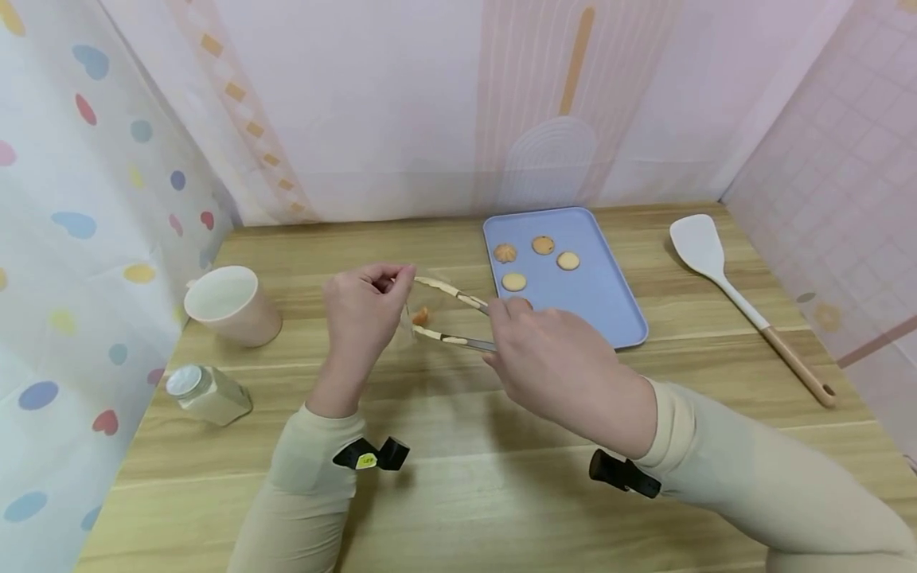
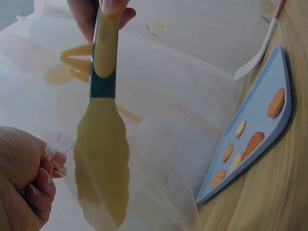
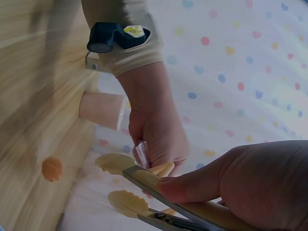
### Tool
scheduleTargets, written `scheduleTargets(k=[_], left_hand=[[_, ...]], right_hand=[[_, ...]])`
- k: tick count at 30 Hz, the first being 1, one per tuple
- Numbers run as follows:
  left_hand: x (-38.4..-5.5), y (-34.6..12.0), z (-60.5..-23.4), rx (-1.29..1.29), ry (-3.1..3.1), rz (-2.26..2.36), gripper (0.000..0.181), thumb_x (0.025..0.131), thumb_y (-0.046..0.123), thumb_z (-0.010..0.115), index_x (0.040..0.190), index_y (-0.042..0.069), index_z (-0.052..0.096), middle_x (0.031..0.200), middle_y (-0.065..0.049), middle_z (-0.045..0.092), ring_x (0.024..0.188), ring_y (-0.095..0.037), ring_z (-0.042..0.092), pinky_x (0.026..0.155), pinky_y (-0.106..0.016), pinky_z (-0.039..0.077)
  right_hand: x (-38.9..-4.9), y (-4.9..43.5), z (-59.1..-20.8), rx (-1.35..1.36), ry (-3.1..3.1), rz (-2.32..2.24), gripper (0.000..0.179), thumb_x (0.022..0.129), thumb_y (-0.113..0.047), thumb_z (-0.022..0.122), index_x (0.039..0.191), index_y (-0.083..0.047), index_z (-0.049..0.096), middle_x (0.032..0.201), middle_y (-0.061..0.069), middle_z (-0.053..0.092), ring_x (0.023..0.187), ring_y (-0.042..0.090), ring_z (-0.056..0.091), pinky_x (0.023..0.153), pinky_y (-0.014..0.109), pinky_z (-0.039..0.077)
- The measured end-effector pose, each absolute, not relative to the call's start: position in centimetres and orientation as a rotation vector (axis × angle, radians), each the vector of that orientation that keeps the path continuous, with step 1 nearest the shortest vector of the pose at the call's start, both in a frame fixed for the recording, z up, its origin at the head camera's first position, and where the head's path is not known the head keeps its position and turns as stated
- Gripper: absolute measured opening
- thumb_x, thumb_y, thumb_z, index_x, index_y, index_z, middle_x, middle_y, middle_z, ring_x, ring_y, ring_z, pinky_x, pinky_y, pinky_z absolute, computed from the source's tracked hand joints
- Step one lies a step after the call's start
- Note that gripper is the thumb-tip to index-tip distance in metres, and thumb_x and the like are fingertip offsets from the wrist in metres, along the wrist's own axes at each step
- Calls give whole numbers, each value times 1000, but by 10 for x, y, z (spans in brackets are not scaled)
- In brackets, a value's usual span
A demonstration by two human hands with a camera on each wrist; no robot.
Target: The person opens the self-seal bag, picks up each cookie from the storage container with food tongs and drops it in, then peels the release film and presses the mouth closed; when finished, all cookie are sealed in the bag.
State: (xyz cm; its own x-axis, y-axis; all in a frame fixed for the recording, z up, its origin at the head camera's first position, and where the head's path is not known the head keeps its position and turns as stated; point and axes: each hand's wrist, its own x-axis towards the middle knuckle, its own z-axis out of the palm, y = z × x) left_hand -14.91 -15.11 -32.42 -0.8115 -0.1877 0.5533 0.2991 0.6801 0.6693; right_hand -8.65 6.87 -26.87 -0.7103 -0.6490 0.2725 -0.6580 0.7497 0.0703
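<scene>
In the head view my left hand [image 1: 364, 322] pinches the edge of a clear plastic bag [image 2: 58, 153], its film hard to make out. My right hand [image 1: 562, 370] grips a pair of tongs [image 1: 447, 289] with cream-yellow scalloped tips. The tong arms stand apart and point at the bag, close to my left fingers. Whether the tips are inside the bag I cannot tell. An orange-brown cookie [image 3: 51, 168] shows low behind the film, away from the tong tips; it seems to lie in the bag.
A blue tray [image 1: 595, 298] holding several cookies lies at the back, right of centre. Further right is a white spatula [image 1: 741, 298] with a wooden handle. A pale mug [image 1: 247, 314] and a glass jar [image 1: 218, 398] with a white lid stand at the left.
</scene>
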Motion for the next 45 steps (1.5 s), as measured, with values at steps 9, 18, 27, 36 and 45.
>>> scheduleTargets(k=[9, 18, 27, 36, 45], left_hand=[[-144, -158, -317, -101, -2364, -1074, 16, 85, 18, 73, 78, 4, 78, 58, -4, 64, 46, -10, 52, 45, -14, 38], [-142, -163, -313, -146, -2415, -1086, 16, 86, 13, 67, 76, 6, 77, 56, 0, 57, 46, -11, 47, 45, -15, 35], [-142, -175, -308, -66, -2354, -1104, 16, 86, 11, 66, 79, 1, 77, 57, -4, 58, 49, -11, 49, 45, -14, 36], [-143, -185, -305, -9, -2317, -979, 16, 86, 16, 68, 80, 4, 78, 56, -4, 59, 45, -7, 47, 45, -14, 34], [-146, -190, -312, -223, -2304, -565, 16, 82, 13, 74, 70, 2, 74, 58, -7, 60, 51, -21, 55, 52, -33, 40]], right_hand=[[-78, 85, -256, 1013, -2699, 133, 38, 85, -31, 72, 101, -1, 56, 76, 2, 51, 45, 18, 45, 42, 31, 43], [-72, 101, -246, 1012, -2695, 187, 43, 84, -31, 74, 111, -4, 55, 71, -1, 46, 42, 16, 37, 41, 29, 37], [-67, 118, -244, 984, -2657, 327, 51, 86, -33, 72, 123, -2, 55, 93, 7, 64, 60, 18, 58, 51, 35, 49], [-72, 152, -259, 873, -2685, 480, 41, 85, -30, 72, 116, -6, 57, 82, 3, 57, 61, 15, 52, 52, 34, 44], [-81, 172, -287, 772, -2853, 497, 40, 87, -29, 70, 117, -5, 58, 82, 3, 57, 66, 17, 53, 57, 36, 45]])
